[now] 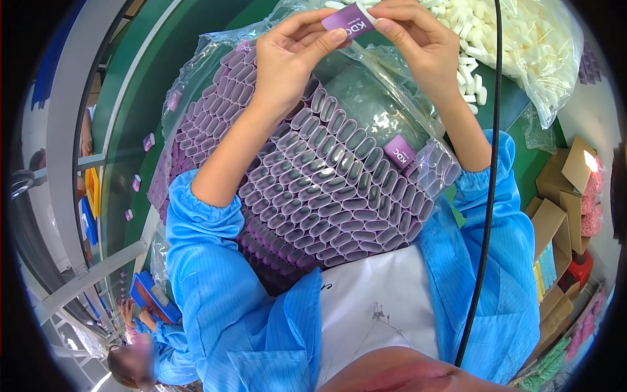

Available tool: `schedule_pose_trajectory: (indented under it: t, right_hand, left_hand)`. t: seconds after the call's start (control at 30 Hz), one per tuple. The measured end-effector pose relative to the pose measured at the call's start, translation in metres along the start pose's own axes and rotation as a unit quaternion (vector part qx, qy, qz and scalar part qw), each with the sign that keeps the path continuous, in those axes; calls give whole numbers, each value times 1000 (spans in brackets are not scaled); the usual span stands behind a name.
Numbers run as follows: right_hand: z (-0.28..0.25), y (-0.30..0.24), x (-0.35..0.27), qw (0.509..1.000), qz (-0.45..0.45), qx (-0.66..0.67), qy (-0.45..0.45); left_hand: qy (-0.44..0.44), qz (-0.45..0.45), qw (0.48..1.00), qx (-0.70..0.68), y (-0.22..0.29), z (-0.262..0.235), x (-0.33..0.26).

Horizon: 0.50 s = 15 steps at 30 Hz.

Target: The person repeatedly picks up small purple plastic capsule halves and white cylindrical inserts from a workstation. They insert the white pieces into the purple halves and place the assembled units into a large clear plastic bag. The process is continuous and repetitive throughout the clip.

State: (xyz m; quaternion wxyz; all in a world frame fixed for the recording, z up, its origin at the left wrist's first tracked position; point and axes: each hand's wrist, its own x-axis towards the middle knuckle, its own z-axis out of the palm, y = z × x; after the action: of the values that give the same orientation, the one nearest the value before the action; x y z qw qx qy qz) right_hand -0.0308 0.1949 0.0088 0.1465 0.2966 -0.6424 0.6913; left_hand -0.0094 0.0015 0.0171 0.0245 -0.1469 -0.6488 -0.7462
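At the top middle, my left hand point(285, 62) pinches a purple printed sleeve point(345, 23) between thumb and fingers. My right hand point(424, 46) has its thumb and fingertips closed at the sleeve's right end, where a pale edge shows. Whether a white piece is inside the sleeve, I cannot tell. Below my wrists, many open-ended oval purple sleeves point(339, 176) stand packed together in a clear plastic bag point(366, 81). One loose purple sleeve point(400, 151) lies on its side at their right edge. White blocks point(467, 26) are heaped just beyond my right hand.
A clear bag of white blocks point(535, 46) sits at the upper right. Several small purple-and-white pieces point(149, 142) lie on the green belt point(124, 176) at left. A black cable point(491, 163) hangs at right, near cardboard boxes point(555, 228). Another person point(173, 356) works at lower left.
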Motion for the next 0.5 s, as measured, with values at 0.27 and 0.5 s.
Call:
schedule_pose_trajectory:
  t: [0.27,0.5]
  right_hand:
    - [4,1,-2,989,-100,-110,4]
    - [5,-2,-2,985,-124,-124,4]
  left_hand:
    - [26,-14,997,-66,-4,1,-1]
    - [-2,38,998,40,5,-1,1]
